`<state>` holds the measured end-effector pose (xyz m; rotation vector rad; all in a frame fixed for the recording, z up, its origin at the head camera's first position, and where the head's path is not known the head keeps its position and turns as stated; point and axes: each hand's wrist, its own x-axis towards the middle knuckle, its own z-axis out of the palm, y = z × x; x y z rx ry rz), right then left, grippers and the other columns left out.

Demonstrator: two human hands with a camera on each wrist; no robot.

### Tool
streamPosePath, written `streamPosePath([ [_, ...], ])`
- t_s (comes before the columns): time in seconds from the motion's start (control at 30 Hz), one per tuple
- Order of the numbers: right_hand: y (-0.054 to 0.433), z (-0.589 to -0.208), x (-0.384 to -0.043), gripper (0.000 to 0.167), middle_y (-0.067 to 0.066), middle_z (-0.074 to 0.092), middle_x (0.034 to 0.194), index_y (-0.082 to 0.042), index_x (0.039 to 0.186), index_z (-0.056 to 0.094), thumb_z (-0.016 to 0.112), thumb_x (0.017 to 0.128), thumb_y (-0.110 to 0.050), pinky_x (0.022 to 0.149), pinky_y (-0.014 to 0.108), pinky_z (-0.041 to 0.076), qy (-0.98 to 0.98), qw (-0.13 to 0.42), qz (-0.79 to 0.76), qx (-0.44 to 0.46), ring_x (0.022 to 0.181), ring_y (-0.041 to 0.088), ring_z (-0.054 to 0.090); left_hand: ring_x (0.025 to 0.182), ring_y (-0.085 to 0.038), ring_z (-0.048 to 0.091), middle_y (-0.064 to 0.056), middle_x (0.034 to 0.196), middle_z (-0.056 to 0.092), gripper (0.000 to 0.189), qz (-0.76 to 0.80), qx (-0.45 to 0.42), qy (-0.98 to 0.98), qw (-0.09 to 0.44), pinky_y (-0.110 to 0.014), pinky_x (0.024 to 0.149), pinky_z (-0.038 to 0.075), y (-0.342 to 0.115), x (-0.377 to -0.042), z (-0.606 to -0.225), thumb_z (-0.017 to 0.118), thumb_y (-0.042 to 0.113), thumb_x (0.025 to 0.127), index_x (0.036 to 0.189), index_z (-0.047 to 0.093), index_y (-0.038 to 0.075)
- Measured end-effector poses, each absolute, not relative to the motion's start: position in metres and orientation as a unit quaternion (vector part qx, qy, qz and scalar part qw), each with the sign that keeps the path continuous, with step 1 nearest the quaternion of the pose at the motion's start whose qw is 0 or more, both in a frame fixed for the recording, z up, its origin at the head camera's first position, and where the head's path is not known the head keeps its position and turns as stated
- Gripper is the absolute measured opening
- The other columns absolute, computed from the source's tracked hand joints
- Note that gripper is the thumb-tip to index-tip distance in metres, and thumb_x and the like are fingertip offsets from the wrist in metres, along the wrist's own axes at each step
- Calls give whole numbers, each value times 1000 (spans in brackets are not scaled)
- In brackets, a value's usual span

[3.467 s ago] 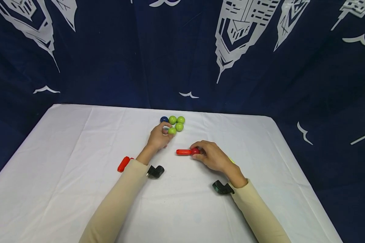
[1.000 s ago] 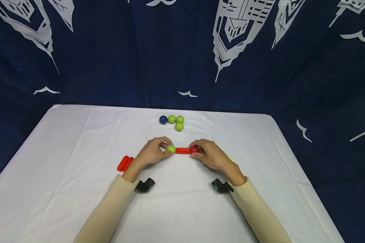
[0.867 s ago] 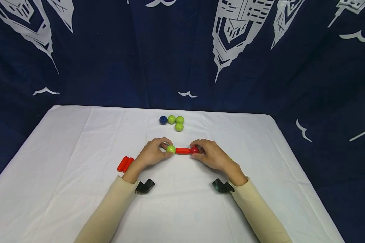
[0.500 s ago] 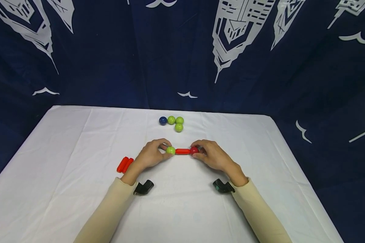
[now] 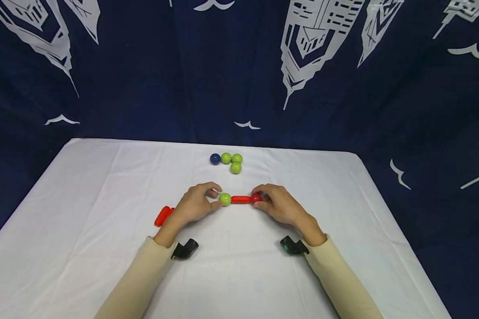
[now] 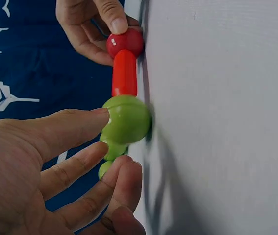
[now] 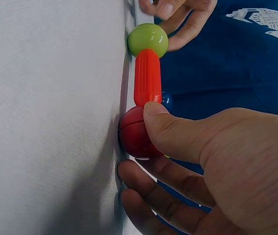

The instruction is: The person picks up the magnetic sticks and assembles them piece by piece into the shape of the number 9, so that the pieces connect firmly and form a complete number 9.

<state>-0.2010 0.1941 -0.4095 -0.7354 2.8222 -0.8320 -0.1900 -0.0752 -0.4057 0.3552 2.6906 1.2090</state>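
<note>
In the head view a red stick (image 5: 240, 200) lies on the white cloth between a green ball (image 5: 225, 199) at its left end and a dark red ball (image 5: 256, 198) at its right end. My right hand (image 5: 281, 206) pinches the red ball; its thumb (image 7: 161, 122) presses on it in the right wrist view. At the green ball is my left hand (image 5: 195, 204), its fingers spread and apart from the ball. The left thumb (image 6: 80, 125) reaches the ball's edge in the left wrist view; whether it touches, I cannot tell.
Farther back sit a navy ball (image 5: 215, 159) and several green balls (image 5: 236, 168) in a cluster. More red sticks (image 5: 162, 216) lie beside my left wrist, partly hidden by it. A dark blue printed curtain (image 5: 239, 79) hangs behind the white-covered table (image 5: 231, 274).
My left hand took a green ball from the cluster and brought it to the red stick's left end. Just now its fingers loosen and back off leftward. The right hand keeps its place.
</note>
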Motion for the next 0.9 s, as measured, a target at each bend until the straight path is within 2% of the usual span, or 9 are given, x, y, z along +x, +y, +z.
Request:
streamPosePath([
  [0.17,197,-410,-200,29,2,68,104,-11,120,68,73,93,-19,77,31,49,929,52,-276,-240,83,15,58,74,-17,59,-10,112,71,34,419,118,896,89,-31,68,45,-94,-182,-393,74,19,89,121,67,12],
  [0.3,197,-410,-200,30,2,68,106,-11,121,67,72,93,-19,80,32,49,931,58,-275,-235,85,16,58,69,-16,61,-10,110,69,35,428,117,891,95,-31,64,47,-114,-174,-387,72,20,91,124,66,11],
  [0.5,195,-410,-201,31,2,68,107,-11,122,67,72,93,-19,82,34,48,932,65,-272,-229,87,17,57,65,-15,58,-7,96,63,35,438,127,883,111,-29,57,45,-149,-163,-383,71,21,92,123,65,7],
  [0.7,194,-410,-202,31,2,67,106,-11,122,67,72,93,-20,81,33,49,931,65,-276,-232,87,17,57,65,-12,51,-5,87,56,40,435,164,871,161,-24,60,41,-183,-159,-384,75,16,89,125,62,4],
  [0.9,196,-409,-201,31,2,67,106,-10,122,67,72,93,-19,81,34,48,931,65,-278,-228,87,17,56,64,-11,47,-4,83,55,41,420,188,865,200,-23,63,40,-194,-163,-387,76,12,87,124,62,4],
])
